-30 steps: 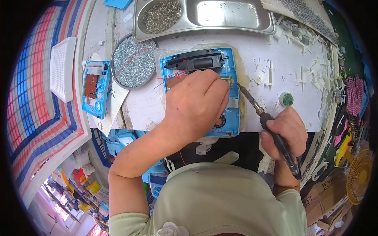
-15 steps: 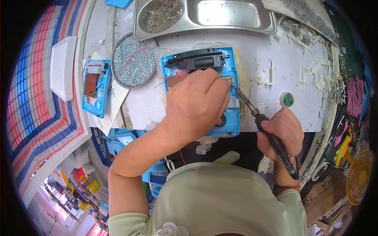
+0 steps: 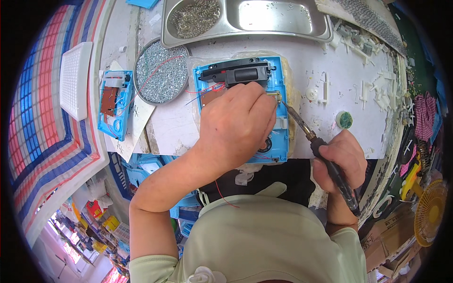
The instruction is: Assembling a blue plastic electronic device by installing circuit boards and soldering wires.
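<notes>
Remotely, I log a round dish of small silvery pieces; a steel tray, cropped above, springs in its oval well; left hand over the blue casing, fingertips hidden, grip undeterminable; right hand gripping a soldering iron.

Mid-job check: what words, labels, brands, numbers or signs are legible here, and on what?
None clear enough to quote.
White sheet under the smaller blue casing: dark marks, partly covered, unclear.
Cardboard box, lower right: dark printing, small and distorted near the rim.
Dark-blue item below the table's left part: white markings, partly hidden.
Larger blue casing and soldering iron: no readable text.
</notes>
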`<state>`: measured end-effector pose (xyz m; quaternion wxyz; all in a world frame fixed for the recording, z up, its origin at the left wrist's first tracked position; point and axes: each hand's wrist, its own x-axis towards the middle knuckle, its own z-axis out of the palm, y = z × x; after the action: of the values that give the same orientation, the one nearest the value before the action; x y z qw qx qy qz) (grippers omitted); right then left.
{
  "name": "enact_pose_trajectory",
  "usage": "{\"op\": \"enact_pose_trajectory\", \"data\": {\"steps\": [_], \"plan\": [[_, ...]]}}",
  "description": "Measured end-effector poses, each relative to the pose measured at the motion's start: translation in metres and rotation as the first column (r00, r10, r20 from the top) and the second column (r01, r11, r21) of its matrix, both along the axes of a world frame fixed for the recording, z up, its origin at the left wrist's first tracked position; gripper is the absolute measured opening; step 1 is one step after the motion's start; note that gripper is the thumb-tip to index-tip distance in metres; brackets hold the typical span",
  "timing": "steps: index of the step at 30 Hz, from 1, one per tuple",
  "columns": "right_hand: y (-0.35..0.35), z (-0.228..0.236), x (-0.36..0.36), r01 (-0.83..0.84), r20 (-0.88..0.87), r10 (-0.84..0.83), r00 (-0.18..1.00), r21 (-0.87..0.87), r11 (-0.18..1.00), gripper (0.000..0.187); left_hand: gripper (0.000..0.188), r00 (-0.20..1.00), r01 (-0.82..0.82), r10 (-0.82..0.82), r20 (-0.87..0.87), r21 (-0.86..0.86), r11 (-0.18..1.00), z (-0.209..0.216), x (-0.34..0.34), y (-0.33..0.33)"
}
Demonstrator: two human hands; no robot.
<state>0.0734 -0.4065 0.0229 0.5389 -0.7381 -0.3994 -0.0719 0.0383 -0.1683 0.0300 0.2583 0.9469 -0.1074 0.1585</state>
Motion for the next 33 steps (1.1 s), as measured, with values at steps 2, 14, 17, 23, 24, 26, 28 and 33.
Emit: {"op": "enact_pose_trajectory", "data": {"steps": [2,14,17,23,24,26,28,33], "plan": [[-0.001,0.000,0.000,0.001,-0.001,-0.001,1.000,0.004,1.000,0.037,0.021,1.000,0.004,-0.004,-0.009,0.006,1.000,0.000,0.000,0.001],[-0.001,0.001,0.001,0.008,-0.008,-0.007,1.000,0.010,1.000,0.030,0.023,1.000,-0.012,0.012,0.007,0.031,0.999,0.003,-0.002,0.000],[-0.002,0.001,0.001,0.015,-0.005,-0.015,1.000,0.011,1.000,0.028,0.023,1.000,-0.014,0.013,0.014,0.028,1.000,0.004,-0.002,-0.001],[-0.006,0.002,0.003,0.043,0.014,-0.043,0.999,0.008,0.999,0.023,0.033,0.992,-0.123,0.122,-0.021,-0.065,0.990,0.021,-0.009,0.015],[-0.008,0.003,0.005,0.049,0.020,-0.049,0.999,0.014,0.999,0.023,0.034,0.983,-0.177,0.176,-0.049,-0.021,0.984,0.024,-0.012,0.027],[-0.009,0.001,0.004,0.071,0.021,-0.072,0.997,0.013,0.997,0.024,0.039,0.957,-0.267,0.273,-0.096,0.072,0.961,0.025,-0.015,0.059],[-0.010,0.001,0.006,0.072,0.014,-0.072,0.997,-0.003,0.997,0.025,0.035,0.953,-0.237,0.268,-0.141,0.200,0.951,0.018,-0.026,0.072],[-0.002,0.007,0.006,0.048,0.016,-0.048,0.999,-0.013,0.999,0.026,0.018,0.979,-0.163,0.182,-0.094,0.177,0.971,0.027,-0.033,0.070]]}}
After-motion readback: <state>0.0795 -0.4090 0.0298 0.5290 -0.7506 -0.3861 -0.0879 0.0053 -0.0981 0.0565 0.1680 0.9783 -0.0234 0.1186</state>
